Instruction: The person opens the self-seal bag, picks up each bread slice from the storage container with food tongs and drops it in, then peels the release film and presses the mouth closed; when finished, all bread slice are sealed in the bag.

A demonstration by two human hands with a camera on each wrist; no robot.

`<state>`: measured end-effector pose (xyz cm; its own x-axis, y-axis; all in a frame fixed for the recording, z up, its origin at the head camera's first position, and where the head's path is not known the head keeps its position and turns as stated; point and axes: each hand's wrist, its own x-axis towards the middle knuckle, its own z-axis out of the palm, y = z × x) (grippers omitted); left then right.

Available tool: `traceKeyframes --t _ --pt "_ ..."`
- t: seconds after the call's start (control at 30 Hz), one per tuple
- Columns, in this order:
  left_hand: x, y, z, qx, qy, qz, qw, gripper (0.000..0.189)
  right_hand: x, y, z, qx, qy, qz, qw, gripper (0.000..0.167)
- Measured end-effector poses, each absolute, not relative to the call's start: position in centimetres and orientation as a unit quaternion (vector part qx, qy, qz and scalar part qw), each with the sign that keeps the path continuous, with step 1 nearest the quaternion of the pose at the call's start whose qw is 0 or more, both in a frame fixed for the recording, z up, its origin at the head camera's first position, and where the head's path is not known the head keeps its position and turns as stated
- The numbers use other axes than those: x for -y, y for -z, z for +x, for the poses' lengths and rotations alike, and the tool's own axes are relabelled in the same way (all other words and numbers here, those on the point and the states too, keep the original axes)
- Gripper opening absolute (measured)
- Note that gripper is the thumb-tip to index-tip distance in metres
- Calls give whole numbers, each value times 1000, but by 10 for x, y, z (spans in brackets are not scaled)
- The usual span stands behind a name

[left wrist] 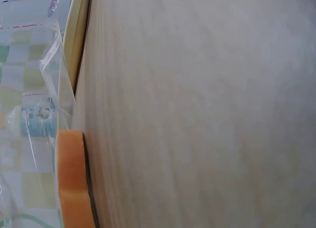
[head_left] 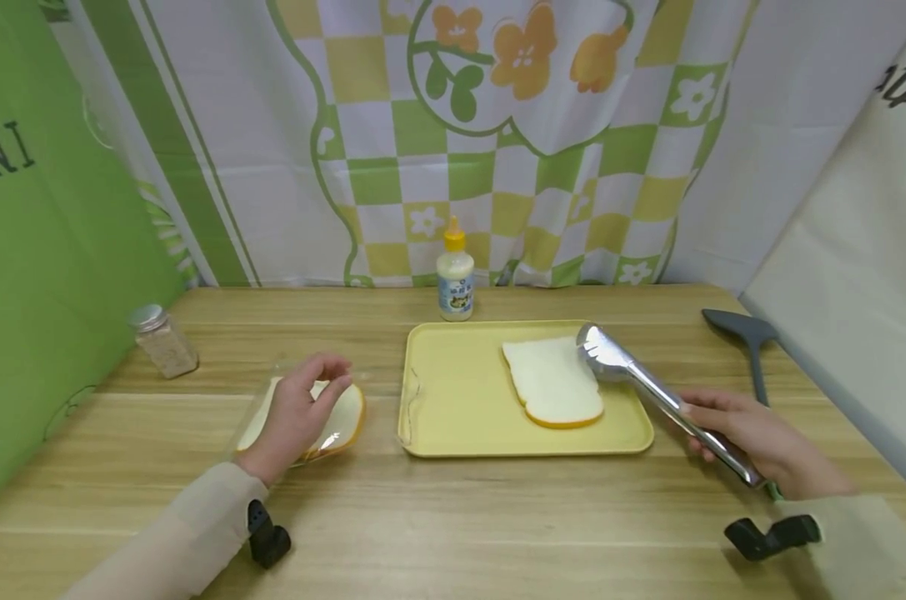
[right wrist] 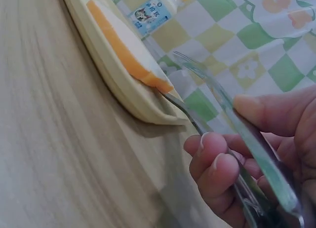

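In the head view, I see the left hand (head_left: 298, 412) bent over a bread slice (head_left: 351, 408) in clear film (head_left: 332, 438) on the desk (head_left: 453, 525); whether it pinches the film, I cannot tell. The right hand (head_left: 745, 433) reaches inward, holding tongs (head_left: 658, 396) at the other slice (head_left: 553, 387), on the yellow tray (head_left: 456, 400). The left wrist view shows me crust (left wrist: 76, 178) and film. In the right wrist view, fingers curl round the tongs, whose arms stand apart.
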<state>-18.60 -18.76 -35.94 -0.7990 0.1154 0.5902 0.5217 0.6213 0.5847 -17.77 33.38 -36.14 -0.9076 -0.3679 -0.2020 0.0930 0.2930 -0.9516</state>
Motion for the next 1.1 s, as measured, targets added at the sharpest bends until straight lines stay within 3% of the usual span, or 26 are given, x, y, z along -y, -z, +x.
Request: traceKeyframes --t 0.23,0.4,0.63,0.93,1.1 --pt "187 360 -187 859 385 -199 273 9 -328 351 -176 -779 596 -86 175 38" --pt "187 359 -187 857 387 -200 276 9 -315 337 -174 -812 557 -81 152 53" --pt "187 359 -187 855 385 -204 279 9 -286 317 -169 -854 500 -105 104 53" --pt "187 358 -187 848 391 -213 287 9 -244 301 -153 -921 369 -124 6 49" --pt "187 357 -185 849 392 -207 287 13 -223 299 -144 -940 290 -163 -80 45"
